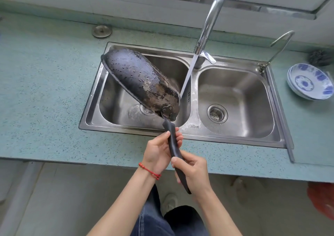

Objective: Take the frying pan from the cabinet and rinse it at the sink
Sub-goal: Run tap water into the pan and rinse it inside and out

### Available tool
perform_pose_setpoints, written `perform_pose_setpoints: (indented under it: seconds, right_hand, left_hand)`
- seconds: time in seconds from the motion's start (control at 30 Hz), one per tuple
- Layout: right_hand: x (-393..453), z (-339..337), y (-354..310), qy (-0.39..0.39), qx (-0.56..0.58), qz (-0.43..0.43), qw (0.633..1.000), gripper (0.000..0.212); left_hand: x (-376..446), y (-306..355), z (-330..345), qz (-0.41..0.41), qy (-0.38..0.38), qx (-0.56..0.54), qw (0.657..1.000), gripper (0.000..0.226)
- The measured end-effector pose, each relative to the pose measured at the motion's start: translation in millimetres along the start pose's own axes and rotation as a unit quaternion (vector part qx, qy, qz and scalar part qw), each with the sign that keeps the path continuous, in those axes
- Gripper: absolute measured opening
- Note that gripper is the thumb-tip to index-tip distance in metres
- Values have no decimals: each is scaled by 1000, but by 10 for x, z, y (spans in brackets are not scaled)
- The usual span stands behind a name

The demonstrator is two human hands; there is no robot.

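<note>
A black frying pan point(141, 80) is tilted on its side over the left basin of the steel double sink point(191, 127), its wet, worn underside facing up. Water runs in a thin stream from the tall chrome tap point(211, 20) and lands by the pan's right edge. My left hand point(159, 151) grips the upper part of the pan's dark handle point(173, 145). My right hand point(193, 174) grips the handle's lower end, just in front of the counter's edge.
A blue-and-white bowl stack point(310, 81) sits on the counter right of the sink, with a steel scrubber point(319, 58) behind it. A second small tap point(278, 46) stands at the sink's right corner. A round metal cap point(102, 30) lies on the teal counter point(45, 91).
</note>
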State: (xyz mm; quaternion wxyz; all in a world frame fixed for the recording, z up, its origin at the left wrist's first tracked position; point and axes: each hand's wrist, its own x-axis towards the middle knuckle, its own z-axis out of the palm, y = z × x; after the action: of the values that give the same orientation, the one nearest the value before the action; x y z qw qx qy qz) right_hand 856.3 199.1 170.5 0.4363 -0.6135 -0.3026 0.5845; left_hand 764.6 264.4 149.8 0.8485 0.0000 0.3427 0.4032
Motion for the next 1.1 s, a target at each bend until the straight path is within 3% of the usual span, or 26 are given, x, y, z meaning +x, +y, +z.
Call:
perform_pose_setpoints:
  seconds: [0.07, 0.23, 0.43, 0.6, 0.77, 0.93, 1.1]
  right_hand:
    - [-5, -10, 2, -16, 12, 4, 1000, 22]
    - [20, -98, -11, -63, 41, 19, 997, 37]
    - [69, -136, -79, -112, 8, 28, 993, 5]
    - [91, -187, -199, -164, -52, 43, 984, 21]
    - [97, -159, -287, -140, -112, 48, 983, 16]
    - [93, -127, -329, -79, -258, 13, 963, 21]
    - [63, -88, -373, -91, -138, 30, 986, 22]
  left_hand:
    - [11, -7, 2, -3, -4, -18, 1000, 31]
    - [13, 35, 28, 28, -15, 51, 998, 17]
    - [-37, 75, 65, 78, 23, 102, 991, 16]
    - [-81, 91, 55, 111, 72, 180, 975, 15]
    - [-75, 57, 71, 137, 121, 216, 959, 13]
    - [-44, 37, 186, 162, 144, 237, 947, 16]
    - [-57, 60, 208, 158, 149, 229, 949, 16]
